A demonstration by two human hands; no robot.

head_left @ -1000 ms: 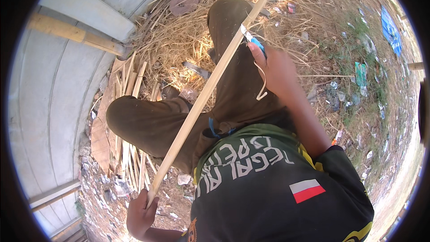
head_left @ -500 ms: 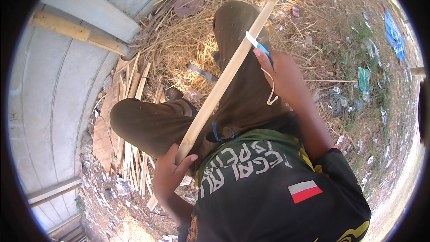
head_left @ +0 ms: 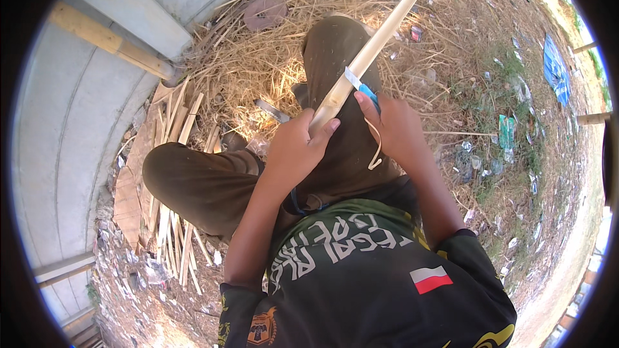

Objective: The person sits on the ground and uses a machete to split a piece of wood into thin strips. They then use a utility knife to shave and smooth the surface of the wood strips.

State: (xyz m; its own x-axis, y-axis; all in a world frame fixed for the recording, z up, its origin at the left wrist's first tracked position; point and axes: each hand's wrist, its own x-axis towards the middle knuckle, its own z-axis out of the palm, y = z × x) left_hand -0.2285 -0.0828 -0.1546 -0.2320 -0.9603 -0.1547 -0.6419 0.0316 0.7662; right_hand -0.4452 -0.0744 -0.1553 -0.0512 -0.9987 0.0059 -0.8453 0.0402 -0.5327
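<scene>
A long pale bamboo strip [head_left: 393,22] slants up and away to the right over my trousered legs. My left hand [head_left: 295,151] is closed around it, the thumb lying on top near a joint in the bamboo. Where the strip runs behind that hand is hidden. In my right hand [head_left: 398,130] is a utility knife [head_left: 368,94] with a blue handle. Its blade lies across the strip, just beyond my left hand. A thin curled shaving [head_left: 376,153] hangs beside my right hand's fingers.
Straw-like shavings [head_left: 258,51] cover the ground ahead, with a flat metal blade [head_left: 272,111] among them. Split bamboo pieces [head_left: 177,245] lie by my left knee on brown cardboard [head_left: 129,200]. A grey panelled wall [head_left: 58,135] rises at left; litter and blue plastic [head_left: 556,71] lie right.
My left hand has moved up and right, from beside my body to close by the knife. The strip has shifted and shows less length toward me. My right hand has moved slightly nearer.
</scene>
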